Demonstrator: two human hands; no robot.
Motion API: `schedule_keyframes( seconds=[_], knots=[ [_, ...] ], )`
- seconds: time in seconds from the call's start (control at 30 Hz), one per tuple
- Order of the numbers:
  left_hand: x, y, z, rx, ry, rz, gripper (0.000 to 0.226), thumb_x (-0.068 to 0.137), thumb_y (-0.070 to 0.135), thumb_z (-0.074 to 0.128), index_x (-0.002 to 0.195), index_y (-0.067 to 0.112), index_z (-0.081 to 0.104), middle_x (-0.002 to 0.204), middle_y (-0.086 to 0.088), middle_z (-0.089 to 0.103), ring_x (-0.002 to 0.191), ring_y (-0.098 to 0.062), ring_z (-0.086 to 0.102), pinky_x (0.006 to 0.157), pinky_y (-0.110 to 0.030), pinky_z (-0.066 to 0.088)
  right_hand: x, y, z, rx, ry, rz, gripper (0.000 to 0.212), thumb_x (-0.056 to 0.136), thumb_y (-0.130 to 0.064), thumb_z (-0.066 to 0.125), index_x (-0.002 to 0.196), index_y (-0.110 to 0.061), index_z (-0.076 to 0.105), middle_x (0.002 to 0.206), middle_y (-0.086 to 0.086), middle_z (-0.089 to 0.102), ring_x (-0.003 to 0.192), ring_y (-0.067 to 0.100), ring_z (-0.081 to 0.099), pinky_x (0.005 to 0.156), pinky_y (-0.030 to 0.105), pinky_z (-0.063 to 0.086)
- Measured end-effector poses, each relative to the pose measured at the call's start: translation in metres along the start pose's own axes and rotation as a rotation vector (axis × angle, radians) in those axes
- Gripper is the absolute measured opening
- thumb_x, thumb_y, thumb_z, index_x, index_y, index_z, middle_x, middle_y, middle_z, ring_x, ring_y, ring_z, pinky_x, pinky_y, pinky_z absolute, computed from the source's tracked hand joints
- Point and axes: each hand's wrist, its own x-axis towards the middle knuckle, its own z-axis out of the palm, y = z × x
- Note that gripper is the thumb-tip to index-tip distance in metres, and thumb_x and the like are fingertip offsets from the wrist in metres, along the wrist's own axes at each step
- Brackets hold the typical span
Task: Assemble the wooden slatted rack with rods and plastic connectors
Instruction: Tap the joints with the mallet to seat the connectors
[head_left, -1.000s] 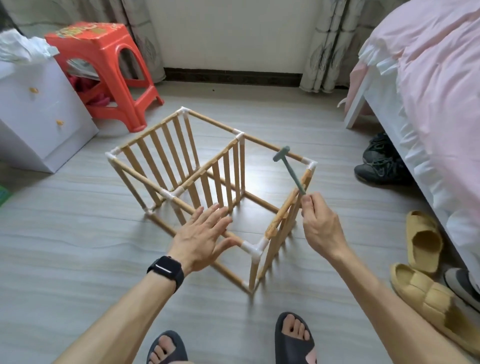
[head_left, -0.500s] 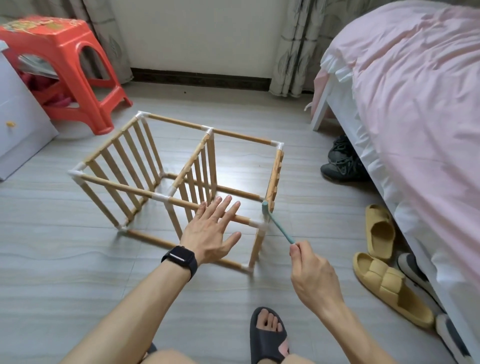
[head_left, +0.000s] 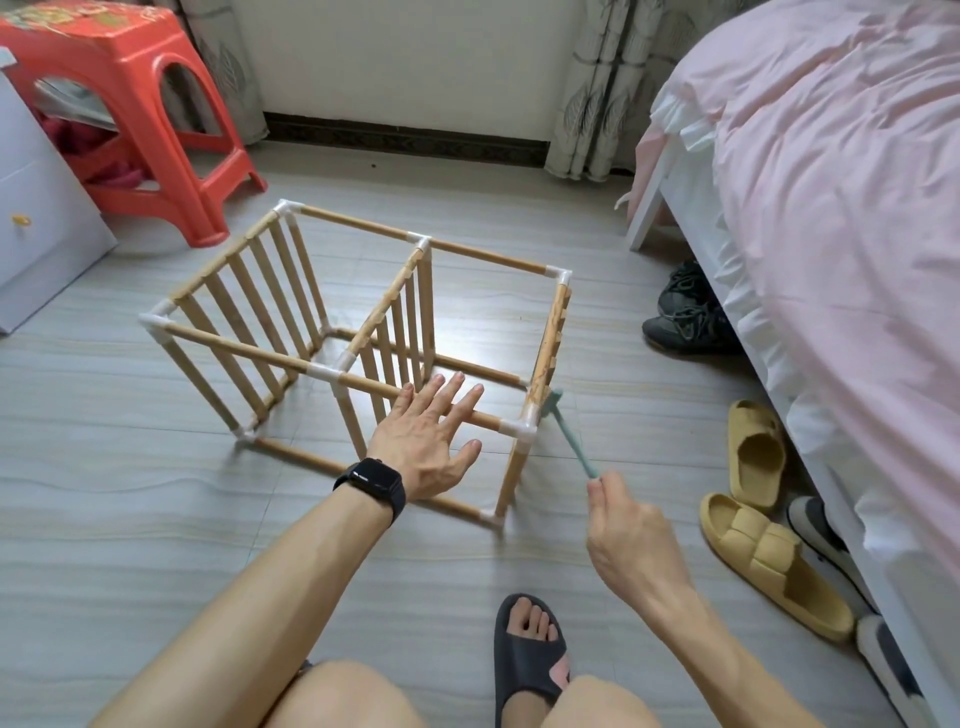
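- A second ago I had the small green hammer (head_left: 571, 440) raised, with its head above the rack's far right corner. Now it is down low, its head just beside the white plastic connector (head_left: 522, 426) at the near right top corner. My left hand has stayed spread on the same rod throughout.
- Nearest me are my bare knees and my right foot in a dark slipper (head_left: 530, 657), flat on the grey floor (head_left: 156, 545).
- My right hand (head_left: 631, 525) pinches the very end of the hammer's thin handle between thumb and fingertips, the other fingers curled in under it. The handle slants up and away to the left.
- My left hand (head_left: 423, 441), with a black watch (head_left: 376, 483) on the wrist, lies palm down with fingers straight and fanned wide across the near top rod, holding nothing.
- The wooden slatted rack (head_left: 249, 349) stands on the floor in front of me. It is a box of rods joined by white connectors, with three upright slatted panels: left, middle and right.
- Right of the rack lie two yellow slippers (head_left: 758, 452), and farther off a pair of dark shoes (head_left: 685, 317) at the foot of the bed (head_left: 831, 182), which has pink covers.
- Farthest left are a white cabinet (head_left: 41, 218) and a red plastic stool (head_left: 130, 104), with curtains (head_left: 597, 88) along the back wall.
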Motion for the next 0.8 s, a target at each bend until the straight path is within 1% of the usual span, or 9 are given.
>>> schedule_keyframes(
  seconds=[0.07, 0.1, 0.2, 0.23, 0.33, 0.43, 0.5, 0.6, 0.8],
  knots=[
    [0.002, 0.000, -0.001, 0.021, -0.017, -0.006, 0.071, 0.102, 0.060, 0.020, 0.156, 0.038, -0.019, 0.165, 0.004, -0.021, 0.153, -0.017, -0.017, 0.117, -0.040, -0.019, 0.001, -0.008, -0.009, 0.212, 0.196, -0.038, 0.019, 0.106, -0.026, 0.038, 0.090, -0.019, 0.045, 0.049, -0.004, 0.044, 0.035, 0.011, 0.041, 0.031, 0.022, 0.029],
    [0.003, -0.002, -0.002, 0.022, -0.014, -0.007, 0.072, 0.102, 0.061, 0.022, 0.156, 0.038, -0.020, 0.165, 0.004, -0.021, 0.153, -0.017, -0.017, 0.117, -0.040, -0.019, 0.002, -0.009, -0.011, 0.266, 0.224, -0.061, 0.018, 0.105, -0.025, 0.037, 0.090, -0.018, 0.044, 0.049, -0.004, 0.041, 0.034, 0.010, 0.039, 0.031, 0.020, 0.026],
    [0.001, -0.001, -0.001, 0.022, -0.014, 0.006, 0.074, 0.101, 0.061, 0.025, 0.156, 0.038, -0.019, 0.166, 0.004, -0.020, 0.154, -0.017, -0.016, 0.117, -0.040, -0.019, 0.006, -0.006, -0.004, 0.006, -0.043, -0.060, 0.020, 0.107, -0.033, 0.030, 0.093, -0.023, 0.039, 0.054, -0.003, 0.049, 0.040, 0.011, 0.043, 0.036, 0.027, 0.032],
    [0.000, 0.000, -0.002, 0.021, -0.023, 0.006, 0.075, 0.101, 0.060, 0.026, 0.156, 0.038, -0.019, 0.166, 0.003, -0.019, 0.154, -0.017, -0.016, 0.117, -0.040, -0.019, 0.005, -0.003, 0.001, -0.007, -0.054, -0.038, 0.020, 0.107, -0.034, 0.030, 0.093, -0.023, 0.041, 0.055, -0.003, 0.051, 0.040, 0.012, 0.044, 0.036, 0.027, 0.033],
    [0.004, -0.002, -0.003, 0.032, -0.016, -0.009, 0.076, 0.101, 0.060, 0.028, 0.157, 0.037, -0.018, 0.167, 0.003, -0.018, 0.154, -0.018, -0.014, 0.120, -0.042, -0.016, 0.008, -0.013, 0.001, 0.191, 0.137, -0.043, 0.020, 0.106, -0.031, 0.033, 0.092, -0.020, 0.042, 0.050, -0.005, 0.044, 0.035, 0.012, 0.041, 0.032, 0.022, 0.028],
    [0.002, 0.001, -0.002, 0.017, -0.029, 0.006, 0.077, 0.100, 0.060, 0.029, 0.157, 0.037, -0.018, 0.167, 0.003, -0.018, 0.154, -0.018, -0.014, 0.122, -0.044, -0.014, 0.007, -0.007, 0.007, -0.075, -0.062, -0.007, 0.023, 0.107, -0.037, 0.026, 0.093, -0.023, 0.039, 0.056, -0.004, 0.049, 0.043, 0.012, 0.045, 0.041, 0.028, 0.028],
    [0.003, 0.001, -0.001, 0.030, -0.033, -0.004, 0.077, 0.100, 0.060, 0.029, 0.157, 0.037, -0.018, 0.167, 0.003, -0.018, 0.154, -0.018, -0.014, 0.122, -0.044, -0.014, 0.005, -0.008, 0.010, -0.073, -0.038, -0.045, 0.026, 0.106, -0.038, 0.027, 0.094, -0.022, 0.044, 0.055, -0.002, 0.051, 0.041, 0.016, 0.046, 0.037, 0.025, 0.027],
    [0.004, 0.000, -0.001, 0.026, -0.024, -0.002, 0.078, 0.100, 0.060, 0.030, 0.156, 0.037, -0.019, 0.167, 0.003, -0.018, 0.154, -0.018, -0.014, 0.121, -0.044, -0.015, 0.002, -0.019, 0.005, 0.114, 0.044, -0.068, 0.023, 0.106, -0.034, 0.035, 0.089, -0.023, 0.046, 0.049, 0.002, 0.051, 0.040, 0.021, 0.049, 0.035, 0.030, 0.034],
    [0.004, 0.000, 0.002, 0.029, -0.014, -0.010, 0.080, 0.099, 0.060, 0.032, 0.156, 0.037, -0.019, 0.167, 0.003, -0.018, 0.154, -0.018, -0.015, 0.121, -0.044, -0.016, -0.005, -0.009, 0.010, -0.035, -0.029, -0.061, 0.021, 0.106, -0.036, 0.034, 0.088, -0.028, 0.040, 0.050, -0.003, 0.051, 0.041, 0.014, 0.048, 0.037, 0.025, 0.031]
  ],
)
